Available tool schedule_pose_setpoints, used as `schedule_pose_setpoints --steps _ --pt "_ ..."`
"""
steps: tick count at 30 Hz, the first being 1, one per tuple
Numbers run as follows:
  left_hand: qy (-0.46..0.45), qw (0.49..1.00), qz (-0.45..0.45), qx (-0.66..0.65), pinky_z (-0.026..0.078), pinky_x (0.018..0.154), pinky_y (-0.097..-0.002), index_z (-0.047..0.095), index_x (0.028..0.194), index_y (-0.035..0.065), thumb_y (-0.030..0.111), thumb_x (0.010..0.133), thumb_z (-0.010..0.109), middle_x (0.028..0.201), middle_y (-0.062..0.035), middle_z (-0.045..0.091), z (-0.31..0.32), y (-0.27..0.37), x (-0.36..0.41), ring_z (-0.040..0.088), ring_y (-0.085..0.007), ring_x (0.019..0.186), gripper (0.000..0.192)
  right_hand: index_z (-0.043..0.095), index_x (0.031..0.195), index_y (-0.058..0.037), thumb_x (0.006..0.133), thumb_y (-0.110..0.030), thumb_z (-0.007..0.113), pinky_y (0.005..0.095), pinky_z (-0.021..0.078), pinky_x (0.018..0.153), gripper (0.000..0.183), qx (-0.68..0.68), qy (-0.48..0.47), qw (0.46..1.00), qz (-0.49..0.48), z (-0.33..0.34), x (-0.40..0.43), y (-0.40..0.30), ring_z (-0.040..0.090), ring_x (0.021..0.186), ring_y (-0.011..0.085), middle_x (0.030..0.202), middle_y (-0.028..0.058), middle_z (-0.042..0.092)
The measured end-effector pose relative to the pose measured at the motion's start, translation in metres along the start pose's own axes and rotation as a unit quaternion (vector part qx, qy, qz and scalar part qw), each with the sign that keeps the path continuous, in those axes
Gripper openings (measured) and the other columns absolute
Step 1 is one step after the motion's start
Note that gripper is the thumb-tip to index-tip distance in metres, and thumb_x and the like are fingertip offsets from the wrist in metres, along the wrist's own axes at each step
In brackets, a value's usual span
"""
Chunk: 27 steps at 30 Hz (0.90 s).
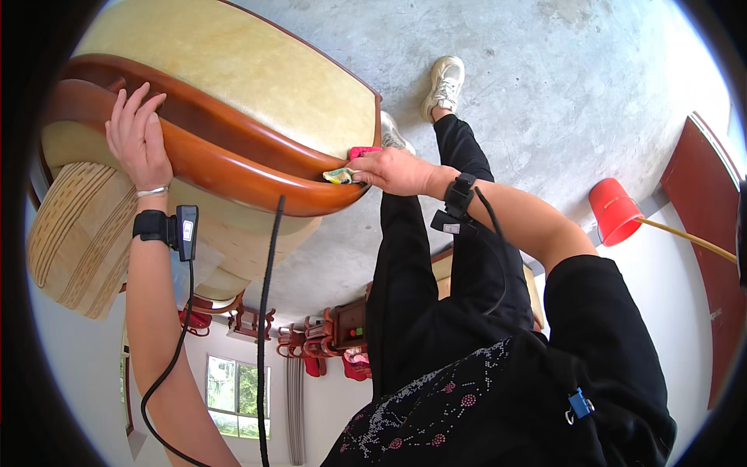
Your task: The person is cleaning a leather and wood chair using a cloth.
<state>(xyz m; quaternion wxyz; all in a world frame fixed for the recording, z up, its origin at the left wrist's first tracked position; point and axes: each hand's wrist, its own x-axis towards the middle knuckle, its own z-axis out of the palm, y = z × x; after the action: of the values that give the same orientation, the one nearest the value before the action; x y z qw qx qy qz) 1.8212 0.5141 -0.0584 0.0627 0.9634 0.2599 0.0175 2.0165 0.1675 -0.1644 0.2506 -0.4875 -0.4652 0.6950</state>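
Observation:
A curved, varnished wooden armrest (257, 181) of a sofa runs across the upper left. My left hand (139, 140) lies on its far part, fingers extended and slightly apart, holding nothing. At the armrest's near end, my right hand (397, 170) pinches a cloth (341, 176) with a yellow and green pattern against the wood. A bright pink piece of the cloth (363, 152) shows on the other side of the fingers; whether it is a second cloth I cannot tell. Beside the armrest is the pale yellow sofa seat (257, 76).
A striped beige cushion or cover (81, 239) hangs outside the armrest. On the grey concrete floor (543, 99), a red bucket (615, 213) stands by a wooden stick (688, 236) and a dark red door (700, 233). Red-brown wooden chairs (309, 338) are behind me. Black cables hang from my wrist bands.

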Motion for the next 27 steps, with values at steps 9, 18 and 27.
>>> schedule_pose_setpoints --steps 9,18,27 --pt "-0.005 0.999 0.016 0.028 0.027 0.107 -0.0393 0.067 0.109 0.011 0.02 0.097 0.037 0.129 -0.0045 0.059 -0.001 0.008 0.005 0.042 -0.0287 0.131 0.034 0.061 0.094 -0.015 0.089 -0.036 0.061 0.0434 0.0516 0.059 0.021 -0.208 0.155 0.956 0.137 -0.071 -0.033 0.033 0.066 0.066 0.032 0.069 0.0114 0.066" --pt "-0.005 1.0 0.021 0.021 0.027 0.108 -0.0407 0.068 0.11 0.0122 0.022 0.097 0.035 0.129 -0.0039 0.059 0.0 -0.002 0.001 0.042 -0.0287 0.131 0.036 0.067 0.089 -0.013 0.074 -0.02 0.074 0.0354 0.0505 0.068 0.018 -0.167 0.088 0.982 -0.018 -0.02 0.017 -0.029 0.063 0.078 0.0263 0.083 0.0045 0.061" --pt "0.014 0.999 0.037 0.002 0.023 0.11 -0.0442 0.068 0.111 0.0156 0.025 0.098 0.037 0.128 0.0013 0.06 0.005 -0.011 0.001 0.042 -0.0261 0.132 0.035 0.067 0.116 -0.0125 0.082 -0.027 0.068 0.0298 0.0506 0.063 0.036 0.167 0.01 0.985 0.037 -0.018 0.004 -0.005 0.062 0.075 0.0168 0.1 0.0081 0.065"
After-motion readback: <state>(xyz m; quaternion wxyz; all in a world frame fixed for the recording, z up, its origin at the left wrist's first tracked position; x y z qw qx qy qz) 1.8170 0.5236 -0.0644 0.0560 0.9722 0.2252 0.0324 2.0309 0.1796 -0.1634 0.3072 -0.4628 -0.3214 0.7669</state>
